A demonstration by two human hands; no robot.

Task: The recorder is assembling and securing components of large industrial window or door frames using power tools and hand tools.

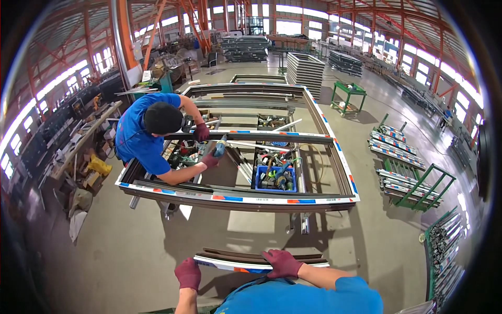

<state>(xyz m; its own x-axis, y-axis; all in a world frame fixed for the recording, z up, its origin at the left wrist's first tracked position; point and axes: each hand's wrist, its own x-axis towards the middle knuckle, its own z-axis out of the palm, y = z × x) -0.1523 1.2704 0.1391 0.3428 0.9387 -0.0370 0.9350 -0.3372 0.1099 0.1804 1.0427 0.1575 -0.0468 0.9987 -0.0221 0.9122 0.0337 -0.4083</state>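
Observation:
A short bundle of dark brown metal profiles (238, 257), faced with white film that has blue and red patches, lies level in front of my body. My right hand (283, 264), in a maroon glove, is closed over it right of the middle. At its left end my left hand (188, 273), also gloved in maroon, is closed against the end; its fingertips are hidden. Beyond stands a large brown window frame (272, 200) with the same film along its edges. A co-worker in a blue shirt (144, 128) leans over it, holding a blue power drill (220, 146) at a crossbar.
Inside the frame, a blue crate (294, 180) holds tools. Green carts (418, 191) with profiles stand at the right, near a rack of bars (444, 256). A green trolley (349, 94) and a stack of panels (305, 73) are farther back. A cluttered bench (83, 138) lines the left.

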